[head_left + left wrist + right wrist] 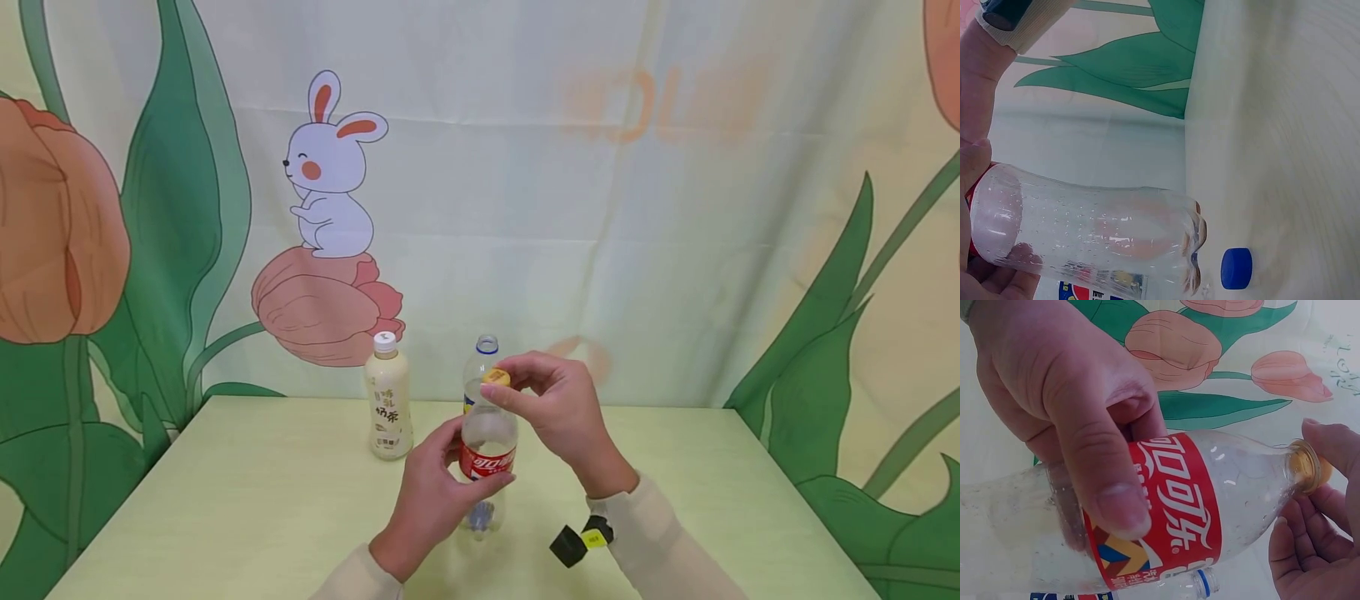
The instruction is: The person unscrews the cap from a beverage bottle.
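Upright in front of me is a clear plastic soda bottle [491,425] with a red label [1175,506]. My left hand [431,496] grips it around the label, thumb across the front. At its neck, my right hand [558,408] pinches the yellow cap [497,379] between thumb and fingers. The cap sits over the bottle's mouth in the right wrist view. Inside, the bottle has droplets and no visible drink. A loose blue cap [1236,269] lies on the table by the bottle's base.
Behind the held bottle stands another clear bottle [487,348], uncapped, with a blue neck ring. To its left is a cream-coloured milk tea bottle [388,408] with a white cap. The pale table [247,508] ends at a printed cloth backdrop [480,183].
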Demonstrator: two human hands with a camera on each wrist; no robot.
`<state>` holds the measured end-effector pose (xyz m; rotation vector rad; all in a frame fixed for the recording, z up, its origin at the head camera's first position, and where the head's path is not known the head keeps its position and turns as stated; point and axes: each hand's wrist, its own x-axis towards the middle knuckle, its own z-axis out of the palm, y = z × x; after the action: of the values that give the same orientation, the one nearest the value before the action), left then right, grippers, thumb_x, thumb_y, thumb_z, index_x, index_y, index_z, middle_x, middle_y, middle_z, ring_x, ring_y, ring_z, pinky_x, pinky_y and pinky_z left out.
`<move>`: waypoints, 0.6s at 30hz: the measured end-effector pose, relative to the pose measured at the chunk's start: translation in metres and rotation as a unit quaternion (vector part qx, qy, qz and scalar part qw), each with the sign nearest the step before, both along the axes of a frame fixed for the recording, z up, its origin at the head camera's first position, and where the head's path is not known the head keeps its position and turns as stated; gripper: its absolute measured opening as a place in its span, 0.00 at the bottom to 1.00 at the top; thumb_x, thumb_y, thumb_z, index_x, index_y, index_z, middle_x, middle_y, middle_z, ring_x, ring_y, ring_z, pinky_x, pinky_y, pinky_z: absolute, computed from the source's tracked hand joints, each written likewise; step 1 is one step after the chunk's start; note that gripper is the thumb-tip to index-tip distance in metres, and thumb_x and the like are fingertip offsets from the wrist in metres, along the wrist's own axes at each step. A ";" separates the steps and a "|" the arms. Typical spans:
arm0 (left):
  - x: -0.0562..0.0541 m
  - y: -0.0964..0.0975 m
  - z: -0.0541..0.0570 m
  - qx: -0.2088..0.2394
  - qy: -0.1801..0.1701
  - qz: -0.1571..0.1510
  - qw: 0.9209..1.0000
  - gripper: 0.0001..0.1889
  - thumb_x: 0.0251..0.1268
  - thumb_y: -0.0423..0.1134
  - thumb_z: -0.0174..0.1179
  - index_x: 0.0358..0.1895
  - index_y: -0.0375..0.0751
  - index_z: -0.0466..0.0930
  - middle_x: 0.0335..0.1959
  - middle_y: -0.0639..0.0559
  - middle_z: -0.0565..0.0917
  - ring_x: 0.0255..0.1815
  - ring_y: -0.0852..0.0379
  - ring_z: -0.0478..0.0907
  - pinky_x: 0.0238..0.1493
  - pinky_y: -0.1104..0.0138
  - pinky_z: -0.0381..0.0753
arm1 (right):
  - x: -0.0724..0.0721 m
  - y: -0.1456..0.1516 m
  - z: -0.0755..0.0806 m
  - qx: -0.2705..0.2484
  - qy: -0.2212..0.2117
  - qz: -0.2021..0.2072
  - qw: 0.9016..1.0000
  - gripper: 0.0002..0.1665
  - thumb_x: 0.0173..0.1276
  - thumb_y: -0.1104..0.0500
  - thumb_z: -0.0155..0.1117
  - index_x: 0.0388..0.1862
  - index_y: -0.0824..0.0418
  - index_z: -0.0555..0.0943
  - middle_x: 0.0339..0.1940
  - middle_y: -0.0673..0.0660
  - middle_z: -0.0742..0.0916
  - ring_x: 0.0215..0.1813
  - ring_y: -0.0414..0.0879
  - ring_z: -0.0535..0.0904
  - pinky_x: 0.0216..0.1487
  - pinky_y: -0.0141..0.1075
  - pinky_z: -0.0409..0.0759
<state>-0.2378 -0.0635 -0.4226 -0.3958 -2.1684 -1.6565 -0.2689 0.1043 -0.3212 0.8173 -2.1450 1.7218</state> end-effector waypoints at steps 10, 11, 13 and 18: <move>0.001 -0.003 0.001 0.007 0.009 -0.008 1.000 0.34 0.45 0.41 0.84 0.59 0.54 0.81 0.49 0.62 0.87 0.46 0.61 0.85 0.49 0.69 0.86 | 0.000 0.000 0.001 0.023 0.029 0.007 0.999 0.10 0.60 0.59 0.80 0.41 0.56 0.91 0.38 0.55 0.91 0.39 0.47 0.84 0.41 0.35 0.83; 0.001 -0.003 0.001 0.008 0.009 -0.010 1.000 0.33 0.45 0.41 0.84 0.59 0.54 0.81 0.49 0.62 0.87 0.46 0.61 0.85 0.49 0.69 0.86 | -0.001 0.000 0.001 0.025 0.031 0.009 0.999 0.10 0.60 0.59 0.80 0.41 0.56 0.91 0.38 0.55 0.91 0.39 0.47 0.84 0.41 0.35 0.83; 0.001 -0.003 0.001 0.009 0.010 -0.014 1.000 0.33 0.45 0.42 0.84 0.59 0.54 0.81 0.49 0.61 0.87 0.46 0.61 0.85 0.49 0.69 0.86 | 0.000 0.000 0.002 0.025 0.034 0.013 0.999 0.10 0.60 0.60 0.79 0.41 0.57 0.91 0.38 0.55 0.91 0.39 0.46 0.84 0.40 0.35 0.82; 0.001 -0.004 0.002 0.007 0.012 -0.020 1.000 0.33 0.46 0.42 0.83 0.60 0.53 0.81 0.50 0.61 0.87 0.48 0.61 0.86 0.51 0.70 0.86 | 0.002 0.001 0.005 0.029 0.038 0.020 0.999 0.09 0.61 0.61 0.79 0.41 0.57 0.91 0.37 0.55 0.90 0.39 0.46 0.84 0.40 0.34 0.82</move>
<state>-0.2370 -0.0680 -0.4207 -0.4537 -2.1435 -1.6796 -0.2666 0.1055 -0.3166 0.9311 -2.1520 1.6256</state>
